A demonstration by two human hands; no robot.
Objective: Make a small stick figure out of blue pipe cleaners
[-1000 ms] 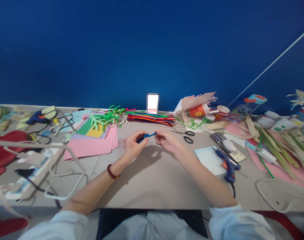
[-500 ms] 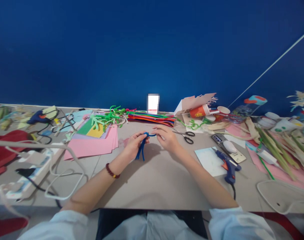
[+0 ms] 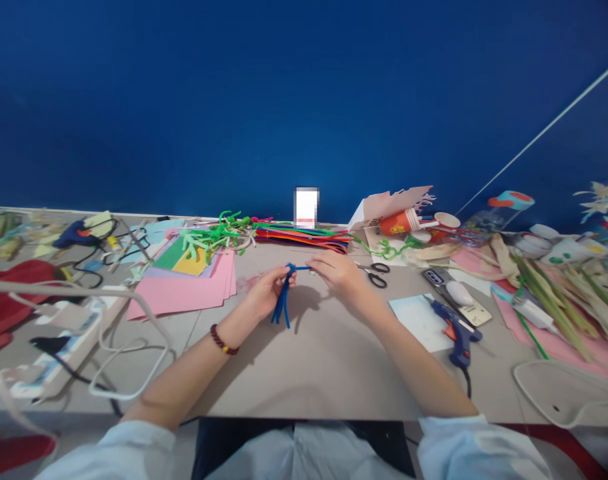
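Note:
Blue pipe cleaners, bent together at the top, hang with their loose ends down from my left hand, which pinches them near the bend. One blue strand runs sideways from that bend to my right hand, whose fingers close on its end. Both hands are above the middle of the table, a little apart. Behind them lies a bundle of coloured pipe cleaners. Scissors rest just right of my right hand, their blades partly hidden by it.
On the left are pink paper sheets, green pipe-cleaner shapes and a white power strip with looping cables. To the right lie a blue glue gun, a phone, paper cups and dried husks.
My right hand has moved slightly right, and a longer stretch of the blue strand now shows between my hands. The left hand has shifted a little left, still holding the blue pipe cleaners.

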